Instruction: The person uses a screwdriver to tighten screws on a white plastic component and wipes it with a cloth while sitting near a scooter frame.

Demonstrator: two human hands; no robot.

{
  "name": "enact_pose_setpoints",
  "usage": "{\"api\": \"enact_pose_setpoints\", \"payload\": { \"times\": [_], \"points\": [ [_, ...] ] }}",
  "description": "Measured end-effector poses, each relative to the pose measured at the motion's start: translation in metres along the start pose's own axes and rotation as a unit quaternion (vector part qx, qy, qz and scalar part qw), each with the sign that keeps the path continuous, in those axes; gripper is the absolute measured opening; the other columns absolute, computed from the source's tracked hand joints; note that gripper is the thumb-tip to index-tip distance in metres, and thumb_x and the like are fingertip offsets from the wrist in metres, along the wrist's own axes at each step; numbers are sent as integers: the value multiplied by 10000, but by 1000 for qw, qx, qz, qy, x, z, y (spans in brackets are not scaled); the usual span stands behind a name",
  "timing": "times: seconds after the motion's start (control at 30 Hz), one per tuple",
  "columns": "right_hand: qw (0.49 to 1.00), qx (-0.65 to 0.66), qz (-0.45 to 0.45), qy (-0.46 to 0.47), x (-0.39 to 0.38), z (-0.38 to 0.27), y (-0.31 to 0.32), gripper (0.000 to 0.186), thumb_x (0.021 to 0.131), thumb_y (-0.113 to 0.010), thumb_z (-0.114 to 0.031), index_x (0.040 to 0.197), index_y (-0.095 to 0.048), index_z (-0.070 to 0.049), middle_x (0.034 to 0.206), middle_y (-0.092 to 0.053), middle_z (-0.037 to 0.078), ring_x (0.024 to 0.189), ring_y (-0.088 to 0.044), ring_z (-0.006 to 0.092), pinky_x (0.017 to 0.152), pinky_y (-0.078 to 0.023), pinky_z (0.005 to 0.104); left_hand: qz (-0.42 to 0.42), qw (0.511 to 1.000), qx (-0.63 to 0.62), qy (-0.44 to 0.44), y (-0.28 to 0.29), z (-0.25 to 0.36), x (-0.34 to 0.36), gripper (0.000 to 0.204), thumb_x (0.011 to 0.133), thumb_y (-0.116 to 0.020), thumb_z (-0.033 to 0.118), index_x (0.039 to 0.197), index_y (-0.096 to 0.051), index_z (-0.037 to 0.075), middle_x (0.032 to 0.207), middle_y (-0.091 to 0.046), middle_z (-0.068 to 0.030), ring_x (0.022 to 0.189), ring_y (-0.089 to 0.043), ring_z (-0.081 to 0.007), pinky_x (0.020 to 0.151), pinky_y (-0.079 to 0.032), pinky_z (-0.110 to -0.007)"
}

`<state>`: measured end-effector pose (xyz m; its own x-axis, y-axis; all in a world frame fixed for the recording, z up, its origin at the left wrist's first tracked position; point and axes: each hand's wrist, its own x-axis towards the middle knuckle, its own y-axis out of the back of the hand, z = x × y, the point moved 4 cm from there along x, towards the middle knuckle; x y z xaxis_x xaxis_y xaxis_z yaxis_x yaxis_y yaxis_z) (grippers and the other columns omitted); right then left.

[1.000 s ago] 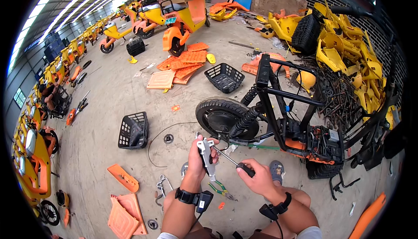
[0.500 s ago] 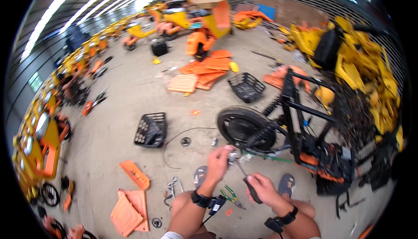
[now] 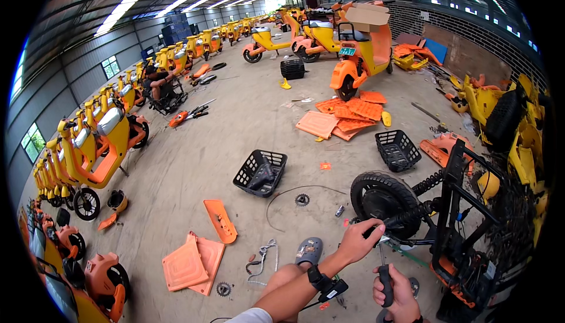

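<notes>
At the lower right of the frame, the right hand [image 3: 401, 298] is gripping the dark handle of a screwdriver [image 3: 385, 282], fingers wrapping round it, and the tool's thin shaft is pointing up toward the left hand [image 3: 359, 243]. The left hand is bending its fingers over a small pale piece [image 3: 384, 239], right of the picture's lower middle; the piece is showing only as a sliver by the fingertips, so I cannot tell whether they are closing on it, or whether the screwdriver's tip is touching it. Both hands are working near the black scooter frame [image 3: 448, 205] at the right, whose wheel [image 3: 379, 198] is standing just above them in the picture. The step in hand is seeming to be screwdriver work on that piece, and it is looking unfinished, since the tool is aiming at it. The next move is probably calling for a steady left hand, with the right one lining up the shaft and turning or prying without slipping toward the fingers. A grey clog [image 3: 309, 251] is showing at the lower middle, left of the hands
</notes>
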<state>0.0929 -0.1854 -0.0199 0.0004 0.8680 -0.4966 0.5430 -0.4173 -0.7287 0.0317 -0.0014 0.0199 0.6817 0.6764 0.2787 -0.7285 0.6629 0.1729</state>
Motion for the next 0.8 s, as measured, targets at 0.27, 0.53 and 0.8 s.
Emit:
{"api": "enact_pose_setpoints", "payload": {
  "times": [0.27,0.53,0.8],
  "points": [
    [993,73,-95,0,-18,2,-4,399,997,-449,-411,1124,-549,-46,792,-568,46,539,-505,149,466,-428,256,-23,999,36,-29,-12,7,-6,288,923,-585,301,1039,-645,44,901,-672,-155,807,-650,-306,736,-497,-344],
    [996,-67,60,27,-21,-3,-10,558,968,-388,-580,702,-483,-99,505,-410,9,378,-411,145,351,-348,257,-26,998,-58,-27,-24,2,-8,231,953,-542,219,1074,-636,46,680,-539,-20,587,-478,-92,567,-401,-265],
    [992,-50,-8,119,-17,0,-11,412,1036,-351,-362,1264,-429,-28,691,-490,125,489,-474,226,452,-413,366,-57,990,-98,-78,-25,5,-10,313,948,-523,225,1209,-574,60,959,-596,-21,807,-509,-87,691,-426,-255]
  ]
}}
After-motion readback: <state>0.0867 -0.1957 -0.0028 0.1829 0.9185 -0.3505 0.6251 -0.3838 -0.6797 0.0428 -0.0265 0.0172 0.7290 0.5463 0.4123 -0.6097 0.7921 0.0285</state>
